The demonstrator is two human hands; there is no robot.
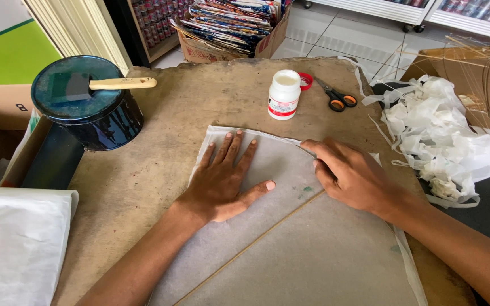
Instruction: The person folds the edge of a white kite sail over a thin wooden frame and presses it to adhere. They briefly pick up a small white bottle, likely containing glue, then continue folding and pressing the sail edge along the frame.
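Worn brown worktop (160, 170) carries thin white paper (313, 249) toward its near edge. Left hand (225, 178) lies flat and spread on it; right hand (350, 175) pinches its folded edge, which may tear or wrinkle.

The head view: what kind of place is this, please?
Probably a small craft workshop inside a shop: thin paper pressed flat on a worn table, a glue bottle and scissors, and stocked shelves behind.

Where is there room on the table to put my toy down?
Bare table lies between the dark tin and the left hand, and between tin and glue bottle. The right side is crowded: scissors, crumpled paper scraps, right hand.
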